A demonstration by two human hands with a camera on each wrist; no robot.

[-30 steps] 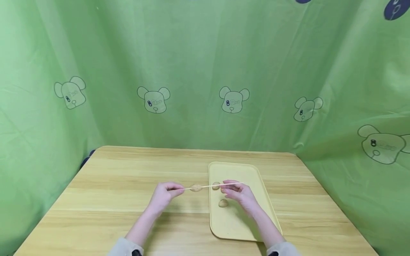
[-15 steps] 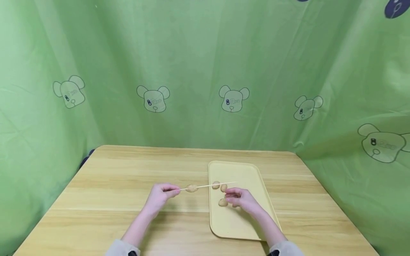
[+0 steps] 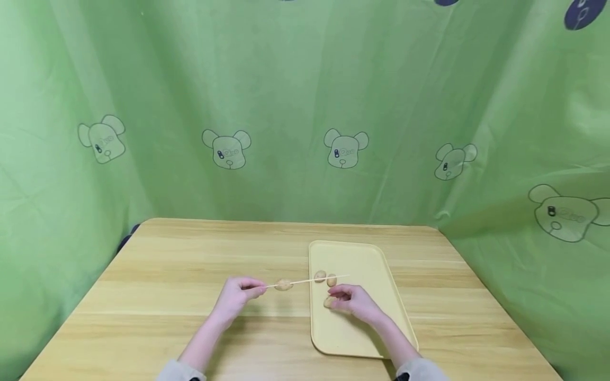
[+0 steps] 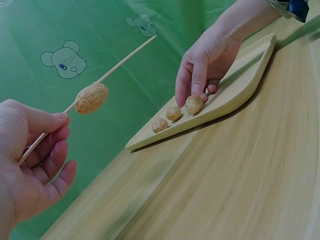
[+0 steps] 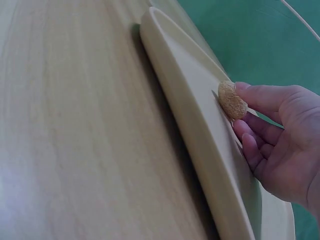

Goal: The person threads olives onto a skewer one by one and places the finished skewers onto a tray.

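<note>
Just past left grip [image 3: 234,295], skewered nugget [image 4: 91,98], second nugget [image 5: 231,101] in right grip [image 5: 289,134]

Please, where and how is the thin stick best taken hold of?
I would pinch the stick between thumb and finger, at its end left of the brown lump, coming from the person's left, as the left hand does: it is thin, and its opposite end looks pointed.
</note>
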